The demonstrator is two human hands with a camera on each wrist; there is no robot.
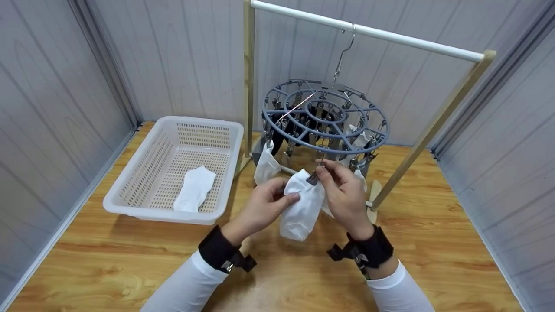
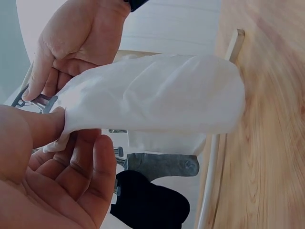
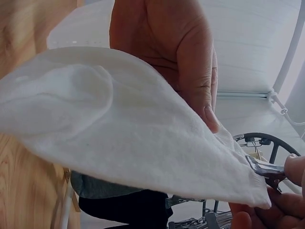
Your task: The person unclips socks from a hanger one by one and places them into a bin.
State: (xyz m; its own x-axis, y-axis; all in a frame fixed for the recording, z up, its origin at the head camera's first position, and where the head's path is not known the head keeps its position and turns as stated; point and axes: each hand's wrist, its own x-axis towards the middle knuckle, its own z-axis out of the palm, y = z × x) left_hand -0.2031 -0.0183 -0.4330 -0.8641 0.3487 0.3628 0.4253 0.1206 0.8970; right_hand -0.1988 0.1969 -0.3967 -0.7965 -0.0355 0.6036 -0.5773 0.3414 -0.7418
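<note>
A white sock (image 1: 299,216) hangs toe down in front of the round clip hanger (image 1: 330,151). Near its cuff, my left hand (image 1: 262,206) pinches the fabric between thumb and fingers. My right hand (image 1: 347,195) squeezes a metal clip (image 1: 313,178) between thumb and fingers; in the right wrist view the clip's jaws (image 3: 257,164) overlap a corner of the cuff. Behind it in the left wrist view hang a grey sock (image 2: 162,164) and a black sock (image 2: 150,202). Another white sock (image 1: 265,168) hangs at the hanger's left side.
Left of the hanger stands a white plastic basket (image 1: 113,204) with a white sock (image 1: 195,188) lying in it. A hook (image 1: 342,52) suspends the hanger from a white rod (image 1: 390,37) between wooden posts (image 1: 433,123). Pale panel walls enclose the wooden tabletop (image 1: 438,247).
</note>
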